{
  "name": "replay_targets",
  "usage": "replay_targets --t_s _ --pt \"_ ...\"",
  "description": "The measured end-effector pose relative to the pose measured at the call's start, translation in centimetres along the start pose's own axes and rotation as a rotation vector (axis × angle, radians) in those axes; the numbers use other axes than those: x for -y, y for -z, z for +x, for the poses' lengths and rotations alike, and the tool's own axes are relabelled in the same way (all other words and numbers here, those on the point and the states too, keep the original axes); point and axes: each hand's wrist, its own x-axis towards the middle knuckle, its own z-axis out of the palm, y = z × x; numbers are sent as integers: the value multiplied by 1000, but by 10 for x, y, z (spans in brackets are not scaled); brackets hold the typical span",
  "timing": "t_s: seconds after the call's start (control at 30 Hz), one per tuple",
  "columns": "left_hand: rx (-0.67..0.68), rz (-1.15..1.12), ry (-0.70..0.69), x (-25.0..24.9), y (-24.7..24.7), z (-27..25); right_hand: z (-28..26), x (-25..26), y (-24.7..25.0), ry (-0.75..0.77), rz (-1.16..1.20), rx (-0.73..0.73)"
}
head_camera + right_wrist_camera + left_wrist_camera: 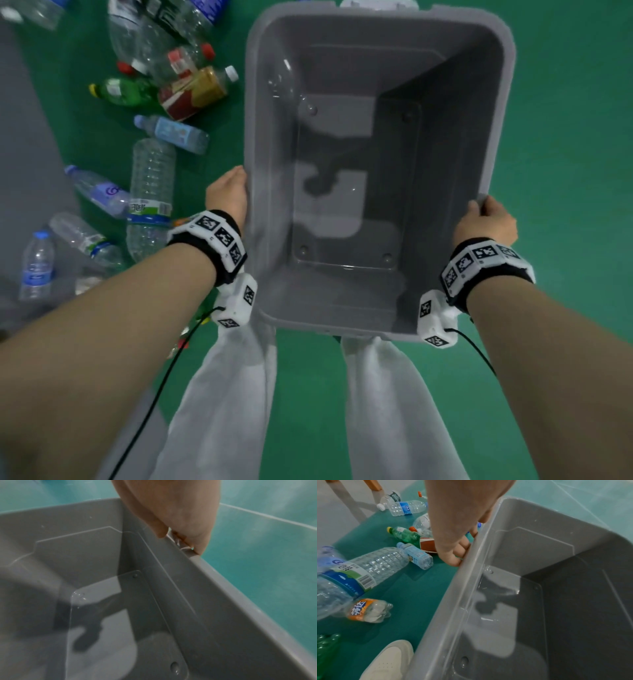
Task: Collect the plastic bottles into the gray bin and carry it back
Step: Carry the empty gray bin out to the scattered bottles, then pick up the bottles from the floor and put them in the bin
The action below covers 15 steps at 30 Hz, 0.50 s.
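Observation:
I hold a large gray bin (503, 68) above the green floor, with nothing inside it. My left hand (228, 193) grips its left rim (471, 555), fingers curled under the lip. My right hand (488, 219) grips the right rim (202, 559), thumb on top. Several plastic bottles lie on the floor to the left: a big clear one with a blue-green label (150, 192), a small light-blue one (174, 132), a green one (120, 90) and a red-and-gold labelled one (191, 92). An orange-labelled bottle (368, 610) shows in the left wrist view.
A gray floor strip (27, 137) runs along the far left, with more clear bottles (36, 263) on it. Wooden furniture legs (373, 485) stand beyond the bottles. My white trousers (222, 394) and a white shoe (388, 661) are below the bin. Green floor (565, 137) lies to the right.

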Motion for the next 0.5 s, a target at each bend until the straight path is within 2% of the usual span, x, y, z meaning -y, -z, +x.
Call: replay_targets --t_s 0.1,0.23,0.3,0.5 --pt "120 22 7 1 13 -7 -24 5 -13 18 -21 -38" --pt "217 61 37 1 33 -19 -63 16 -24 -13 -73 -7" --pt "206 73 49 6 49 -15 -89 29 -35 -13 -50 14" --pt "123 57 95 28 112 7 -172 75 -85 113 3 151"
